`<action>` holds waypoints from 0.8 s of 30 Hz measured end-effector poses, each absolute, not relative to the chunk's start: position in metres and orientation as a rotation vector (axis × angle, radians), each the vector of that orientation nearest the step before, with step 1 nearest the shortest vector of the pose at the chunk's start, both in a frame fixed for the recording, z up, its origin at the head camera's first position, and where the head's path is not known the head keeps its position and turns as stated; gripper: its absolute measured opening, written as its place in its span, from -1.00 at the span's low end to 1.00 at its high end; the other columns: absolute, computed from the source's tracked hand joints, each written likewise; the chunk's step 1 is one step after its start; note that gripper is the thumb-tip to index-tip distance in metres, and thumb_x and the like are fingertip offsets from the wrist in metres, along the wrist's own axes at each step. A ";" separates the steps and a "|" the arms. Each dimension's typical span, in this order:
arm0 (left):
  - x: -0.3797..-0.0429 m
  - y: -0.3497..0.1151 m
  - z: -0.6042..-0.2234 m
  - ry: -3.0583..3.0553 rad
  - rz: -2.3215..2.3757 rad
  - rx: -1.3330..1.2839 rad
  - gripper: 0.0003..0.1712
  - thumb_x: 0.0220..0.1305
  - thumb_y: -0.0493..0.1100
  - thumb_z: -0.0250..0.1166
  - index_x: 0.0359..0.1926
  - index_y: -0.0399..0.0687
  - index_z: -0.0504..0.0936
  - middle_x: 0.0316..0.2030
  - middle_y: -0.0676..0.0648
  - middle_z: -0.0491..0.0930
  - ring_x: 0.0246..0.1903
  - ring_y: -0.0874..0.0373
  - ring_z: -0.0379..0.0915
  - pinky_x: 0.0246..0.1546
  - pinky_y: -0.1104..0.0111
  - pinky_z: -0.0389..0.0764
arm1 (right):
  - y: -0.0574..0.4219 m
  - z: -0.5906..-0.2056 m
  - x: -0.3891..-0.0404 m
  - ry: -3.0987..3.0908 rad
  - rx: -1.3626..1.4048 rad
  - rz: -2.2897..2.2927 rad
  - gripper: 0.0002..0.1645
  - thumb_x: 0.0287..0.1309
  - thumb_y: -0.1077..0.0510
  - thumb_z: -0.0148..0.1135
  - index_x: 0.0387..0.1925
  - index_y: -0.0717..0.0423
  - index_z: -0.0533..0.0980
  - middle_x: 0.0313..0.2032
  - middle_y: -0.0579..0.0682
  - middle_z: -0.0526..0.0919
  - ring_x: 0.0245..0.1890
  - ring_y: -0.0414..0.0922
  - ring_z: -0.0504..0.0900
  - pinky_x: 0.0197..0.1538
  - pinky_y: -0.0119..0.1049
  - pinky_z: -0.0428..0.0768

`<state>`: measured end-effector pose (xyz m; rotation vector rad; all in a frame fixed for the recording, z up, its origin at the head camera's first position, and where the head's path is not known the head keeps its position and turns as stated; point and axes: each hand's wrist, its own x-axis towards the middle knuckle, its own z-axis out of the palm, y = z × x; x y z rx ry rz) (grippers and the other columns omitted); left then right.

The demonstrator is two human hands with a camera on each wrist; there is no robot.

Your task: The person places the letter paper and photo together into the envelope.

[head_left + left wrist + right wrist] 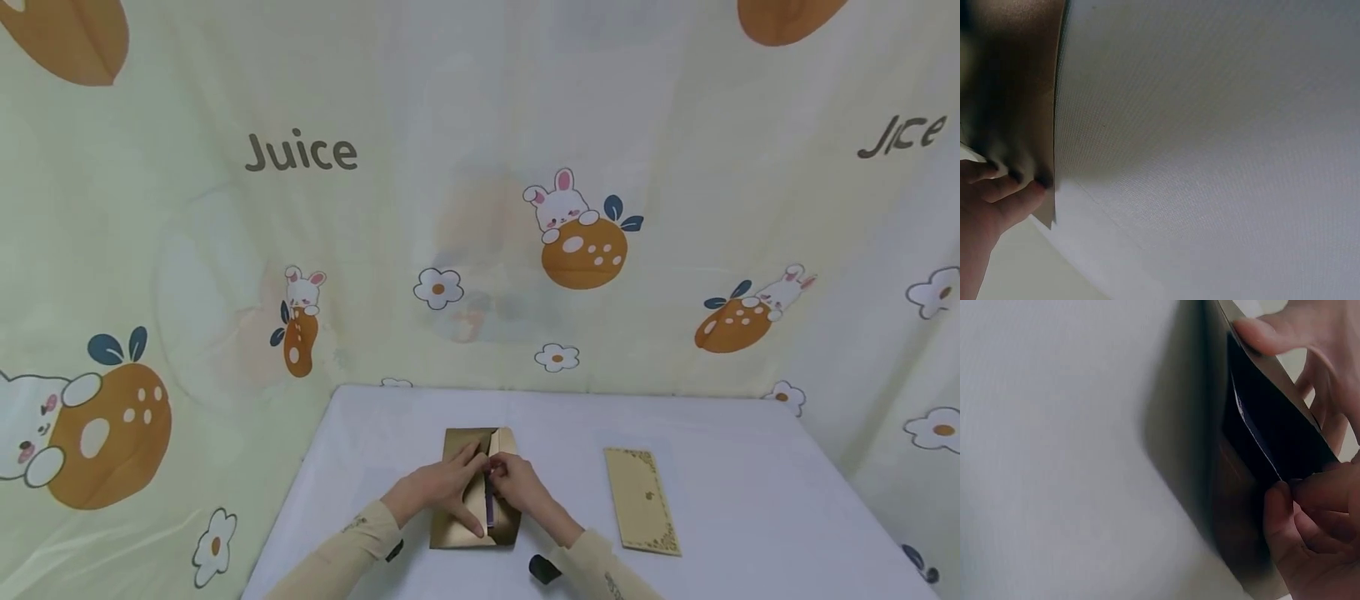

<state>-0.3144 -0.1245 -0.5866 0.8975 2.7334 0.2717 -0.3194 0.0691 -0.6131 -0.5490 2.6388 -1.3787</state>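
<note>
Gold envelope (473, 498): on the white table (750, 492), under both hands, its long slit facing up, probably so that both hands can reach the opening.
Left hand (441, 486): thumb and fingers spread wide across one side of the envelope, seemingly to steady it and keep the slit parted.
Right hand (522, 487): thumb and fingertip pinch a thin edge (1260, 442) in the slit; whether it belongs to a lining or a separate sheet, I cannot tell.
Envelope's look: shiny metallic gold, paler beside the slit, with a dark interior and a purplish strip (490, 507) showing.
Beige card (643, 502): flat at the right, well apart from the envelope, brown ornament along its border, touched by neither hand.
</note>
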 end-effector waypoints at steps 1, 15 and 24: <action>-0.314 -0.124 -0.587 2.731 0.272 0.897 0.17 -0.19 0.61 0.40 0.34 0.27 0.14 0.56 -0.37 -0.09 0.47 -0.27 0.13 0.05 0.02 0.63 | 0.068 -0.614 -0.319 2.642 -0.562 -1.371 -0.69 0.11 0.45 0.15 -0.07 0.34 0.58 -0.45 0.01 0.66 -0.52 -0.27 0.56 -0.46 -0.43 0.53; -0.313 -0.123 -0.583 2.742 0.253 0.889 0.24 -0.22 0.64 0.39 0.40 0.31 0.09 0.56 -0.36 -0.08 0.45 -0.25 0.18 0.02 0.04 0.64 | 0.066 -0.611 -0.317 2.728 -0.616 -1.292 -0.73 0.08 0.43 0.19 -0.13 0.27 0.59 -0.43 -0.01 0.67 -0.48 -0.26 0.52 -0.43 -0.43 0.49; -0.312 -0.124 -0.583 2.743 0.252 0.886 0.23 -0.24 0.62 0.42 0.36 0.22 0.14 0.55 -0.37 -0.06 0.46 -0.28 0.14 -0.02 0.03 0.65 | 0.084 -0.604 -0.309 2.799 -0.673 -1.182 -0.63 0.22 0.32 0.29 0.07 0.31 0.54 -0.13 0.13 0.67 -0.19 -0.09 0.62 -0.16 -0.26 0.62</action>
